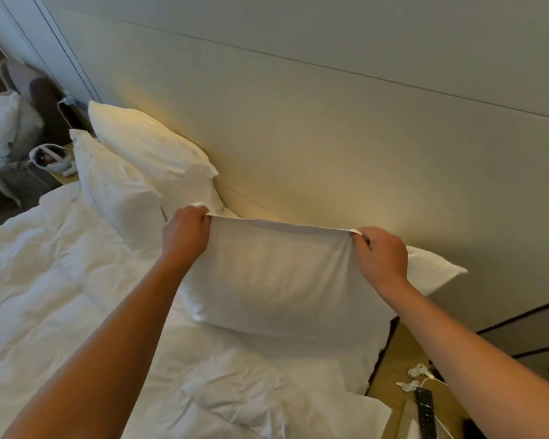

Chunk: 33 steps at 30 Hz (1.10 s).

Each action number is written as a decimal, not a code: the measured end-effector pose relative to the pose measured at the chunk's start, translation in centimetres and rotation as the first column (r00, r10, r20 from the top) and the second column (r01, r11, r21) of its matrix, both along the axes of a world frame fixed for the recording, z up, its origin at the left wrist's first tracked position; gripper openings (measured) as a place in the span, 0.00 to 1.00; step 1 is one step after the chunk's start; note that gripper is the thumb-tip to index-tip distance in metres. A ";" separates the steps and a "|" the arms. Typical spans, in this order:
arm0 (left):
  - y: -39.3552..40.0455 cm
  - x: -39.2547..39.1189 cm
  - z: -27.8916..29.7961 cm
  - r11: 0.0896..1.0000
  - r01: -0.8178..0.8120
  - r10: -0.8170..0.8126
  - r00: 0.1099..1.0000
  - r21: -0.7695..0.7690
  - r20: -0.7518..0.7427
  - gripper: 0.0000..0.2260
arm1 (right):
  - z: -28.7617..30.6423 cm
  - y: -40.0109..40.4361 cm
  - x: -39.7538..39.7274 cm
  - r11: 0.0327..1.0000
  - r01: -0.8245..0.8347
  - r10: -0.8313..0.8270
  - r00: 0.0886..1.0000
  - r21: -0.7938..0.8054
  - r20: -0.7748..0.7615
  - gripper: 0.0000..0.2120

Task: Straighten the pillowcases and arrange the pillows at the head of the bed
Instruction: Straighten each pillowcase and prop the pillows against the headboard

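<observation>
A white pillow stands upright near the padded headboard on the right side of the bed. My left hand pinches the top left corner of its pillowcase, and my right hand pinches the top right corner, so the upper edge is stretched taut between them. Behind it, a corner of another white pillow pokes out to the right. On the left side, one pillow leans against the headboard and a second pillow stands in front of it.
A rumpled white duvet covers the bed. To the right is a wooden nightstand with a black remote and white cables. At far left sit a bedside table, a bag-like object and bundled linen.
</observation>
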<state>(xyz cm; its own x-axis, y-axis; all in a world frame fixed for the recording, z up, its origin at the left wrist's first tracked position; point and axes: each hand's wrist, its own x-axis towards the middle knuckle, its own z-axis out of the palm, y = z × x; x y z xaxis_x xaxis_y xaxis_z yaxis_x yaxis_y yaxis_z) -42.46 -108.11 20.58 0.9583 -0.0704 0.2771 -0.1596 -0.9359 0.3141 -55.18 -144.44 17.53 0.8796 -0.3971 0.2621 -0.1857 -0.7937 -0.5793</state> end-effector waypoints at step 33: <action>-5.1 3.1 -15.4 0.969 -0.204 0.146 0.926 -0.137 -0.347 0.14 | -17.8 -4.2 10.9 0.981 -0.112 0.141 0.973 0.160 -0.181 0.17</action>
<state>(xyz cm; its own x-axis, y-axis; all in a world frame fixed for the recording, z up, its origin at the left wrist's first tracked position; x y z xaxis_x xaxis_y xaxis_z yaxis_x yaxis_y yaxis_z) -39.32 -113.25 5.18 0.9898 0.1266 -0.0660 0.1427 -0.8685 0.4746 -44.27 -148.63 -0.31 0.9531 -0.3009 0.0313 -0.2076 -0.7259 -0.6557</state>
